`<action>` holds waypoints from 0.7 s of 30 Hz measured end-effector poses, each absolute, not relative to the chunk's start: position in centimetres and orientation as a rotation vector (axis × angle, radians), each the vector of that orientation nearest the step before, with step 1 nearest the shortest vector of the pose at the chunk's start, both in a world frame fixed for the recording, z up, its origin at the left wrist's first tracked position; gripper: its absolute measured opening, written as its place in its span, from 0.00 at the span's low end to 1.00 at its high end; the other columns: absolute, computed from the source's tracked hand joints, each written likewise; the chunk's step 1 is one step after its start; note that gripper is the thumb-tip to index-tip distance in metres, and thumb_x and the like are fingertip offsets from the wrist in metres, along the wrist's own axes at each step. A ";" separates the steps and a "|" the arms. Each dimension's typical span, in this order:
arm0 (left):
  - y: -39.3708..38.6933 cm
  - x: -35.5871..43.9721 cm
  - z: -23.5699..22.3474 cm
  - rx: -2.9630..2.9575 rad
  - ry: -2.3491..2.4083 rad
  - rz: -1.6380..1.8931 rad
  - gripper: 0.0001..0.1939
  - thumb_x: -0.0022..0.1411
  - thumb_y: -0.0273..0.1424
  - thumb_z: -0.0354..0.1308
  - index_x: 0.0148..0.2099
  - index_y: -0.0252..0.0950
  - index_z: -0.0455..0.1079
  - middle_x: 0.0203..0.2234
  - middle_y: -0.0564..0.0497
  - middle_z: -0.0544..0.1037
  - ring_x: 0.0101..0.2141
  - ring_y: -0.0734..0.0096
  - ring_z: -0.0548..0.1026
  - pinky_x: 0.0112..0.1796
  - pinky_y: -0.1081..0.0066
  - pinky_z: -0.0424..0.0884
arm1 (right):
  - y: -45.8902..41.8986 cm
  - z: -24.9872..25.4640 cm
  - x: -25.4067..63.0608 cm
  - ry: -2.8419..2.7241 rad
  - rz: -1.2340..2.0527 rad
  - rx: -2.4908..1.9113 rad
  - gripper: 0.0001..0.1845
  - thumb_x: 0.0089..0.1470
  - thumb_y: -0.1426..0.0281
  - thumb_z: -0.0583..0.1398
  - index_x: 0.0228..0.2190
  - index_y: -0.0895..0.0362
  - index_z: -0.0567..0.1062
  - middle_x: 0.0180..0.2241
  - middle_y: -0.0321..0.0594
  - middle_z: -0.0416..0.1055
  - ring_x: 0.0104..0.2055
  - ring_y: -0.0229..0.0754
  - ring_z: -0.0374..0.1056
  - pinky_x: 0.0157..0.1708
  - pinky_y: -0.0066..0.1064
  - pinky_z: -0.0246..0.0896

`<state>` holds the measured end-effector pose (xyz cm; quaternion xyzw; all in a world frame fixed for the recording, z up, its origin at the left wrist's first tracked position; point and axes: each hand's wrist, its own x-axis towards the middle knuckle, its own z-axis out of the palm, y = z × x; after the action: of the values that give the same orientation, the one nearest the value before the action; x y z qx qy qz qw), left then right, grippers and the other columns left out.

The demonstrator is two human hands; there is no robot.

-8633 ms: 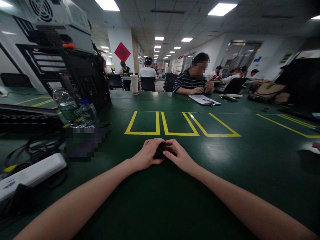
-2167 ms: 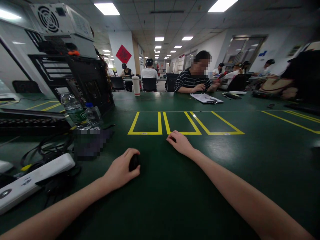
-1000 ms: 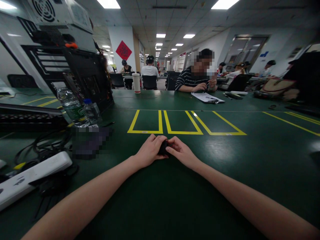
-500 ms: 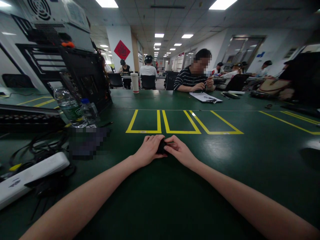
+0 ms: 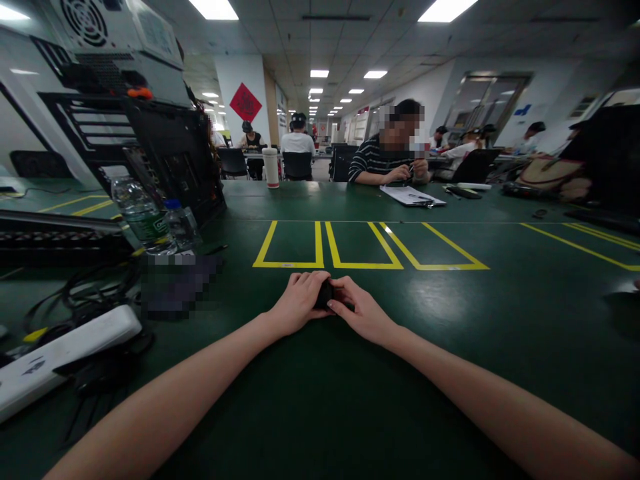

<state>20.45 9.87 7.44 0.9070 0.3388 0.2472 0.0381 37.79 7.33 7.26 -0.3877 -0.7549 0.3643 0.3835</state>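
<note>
A small black object sits between my hands, low over the green table. Its kind is hard to tell because fingers cover most of it. My left hand is wrapped round its left side, with fingers over the top and the thumb beneath. From the other side my right hand grips its right edge, thumb and fingertips against it. Just beyond both hands, yellow tape outlines mark the table top.
To the left lie a white power strip, black cables and two plastic bottles beside computer parts. Across the table a person in a striped shirt sits behind a clipboard. A white cup stands at the far edge.
My right fingers have closed in on the black object's right edge, and the hands have shifted very slightly. The left hand keeps its grip.
</note>
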 end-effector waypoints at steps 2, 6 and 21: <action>9.9 20.5 7.5 2.782 1.033 0.765 0.31 0.50 0.34 0.60 0.52 0.37 0.48 0.45 0.46 0.65 0.45 0.60 0.65 0.45 0.60 0.58 | 7.4 7.2 37.8 -1.900 0.951 -0.981 0.08 0.53 0.68 0.53 0.38 0.53 0.63 0.37 0.38 0.64 0.40 0.41 0.65 0.39 0.38 0.64; 9.9 20.5 7.5 2.777 1.040 0.764 0.31 0.50 0.36 0.60 0.52 0.38 0.48 0.45 0.47 0.65 0.45 0.60 0.66 0.45 0.60 0.58 | 7.9 7.2 37.7 -1.845 1.006 -1.004 0.07 0.54 0.67 0.51 0.36 0.54 0.63 0.35 0.37 0.65 0.37 0.39 0.66 0.34 0.34 0.65; 9.9 20.5 7.5 2.765 1.039 0.761 0.29 0.51 0.34 0.59 0.52 0.37 0.49 0.45 0.46 0.65 0.45 0.61 0.65 0.45 0.60 0.57 | 7.4 7.2 38.0 -2.036 0.751 -1.003 0.12 0.52 0.71 0.54 0.40 0.53 0.61 0.39 0.38 0.64 0.42 0.41 0.63 0.42 0.38 0.61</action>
<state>20.47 9.85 7.47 0.9055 0.3403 0.2492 0.0457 37.98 7.41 7.22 -0.3903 -0.7923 0.2923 0.3667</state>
